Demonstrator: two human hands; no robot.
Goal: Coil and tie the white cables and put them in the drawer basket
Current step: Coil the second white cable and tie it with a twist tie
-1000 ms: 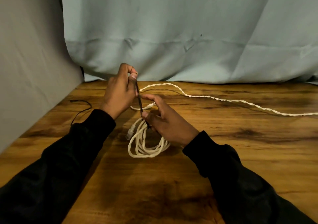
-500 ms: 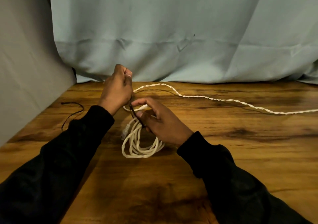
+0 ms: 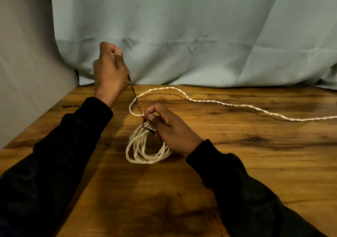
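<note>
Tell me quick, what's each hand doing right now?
Left hand: closed, pulling the thin black tie taut.
Right hand: closed, pinching the tie's loop on the coiled white cable.

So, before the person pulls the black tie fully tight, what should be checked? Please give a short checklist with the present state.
1. Black tie looped around the coil: ok.
2. Left hand grips the tie's free end: ok.
3. Right hand pinches the tie at the coil: ok.
4. Tie stretched straight between the hands: ok.
5. All coil strands inside the loop: cannot tell.
6. Loose twisted cable coiled: not ok, it trails across the table.
</note>
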